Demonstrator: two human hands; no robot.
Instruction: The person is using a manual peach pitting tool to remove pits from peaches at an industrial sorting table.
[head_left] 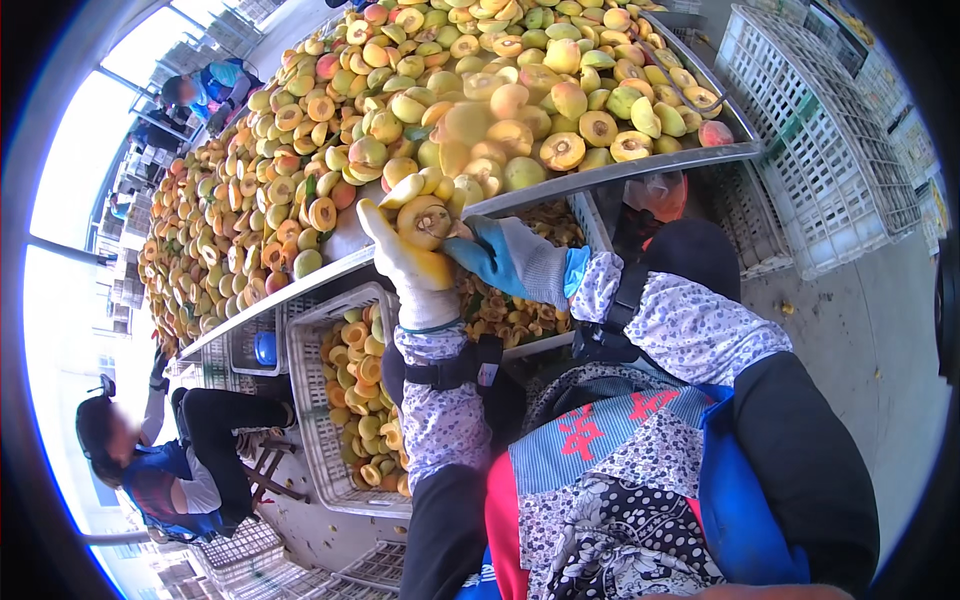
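Left hand: in a white and yellow glove, forearm rising from below, thumb standing out to the left, fingers curled around a halved fruit to grip it.
Right hand: in a blue and grey glove, reaching in from the right, fingertips at the fruit's right edge; I cannot tell whether they pinch or merely touch it.
Halved fruit: between the hands, above the table's near rim, cut face toward the camera; yellow flesh around a rough brown centre, stone or hollow unclear.
Fruit pile: yellow, green and red-blushed pieces heaped just beyond the fingers.
Tabletop: a strip of metal shows left of the left thumb.
Below the rim: fruit scraps under the hands; a crate of halves beside the left forearm.
Right side: grey floor between the right sleeve and stacked white crates.
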